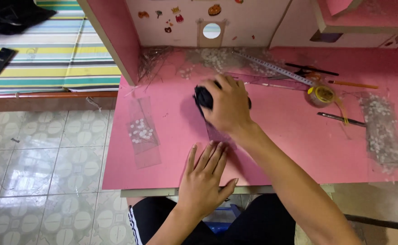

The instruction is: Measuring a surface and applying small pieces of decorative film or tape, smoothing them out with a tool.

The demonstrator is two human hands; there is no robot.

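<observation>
Right hand: the right hand (pixel 228 103) was out ahead of the left one, fingers curled down and clamped over a small black thing (pixel 203 97), pressing it against the pink desk (pixel 289 140).
Black thing: mostly buried under that palm, so only a dark bit poked out on the left of the knuckles; honestly couldn't tell what it was.
Left hand: the left hand (pixel 205 174) lay flat near the front edge of the desk, fingers spread a little, holding nothing, just resting palm down on a clear plastic strip (pixel 217 136) that ran up toward the right hand.
Hands together or not: apart, left one closer to the body, right one further out.
Left of the hands: a clear plastic bag of small white beads (pixel 142 131) lay flat on the desk.
Right of the right hand: a roll of yellow tape (pixel 321 94), and past it a long metal ruler (pixel 276 69) lying slantwise.
Far right: another clear sheet covered in white beads (pixel 381 131), well apart from both hands.
</observation>
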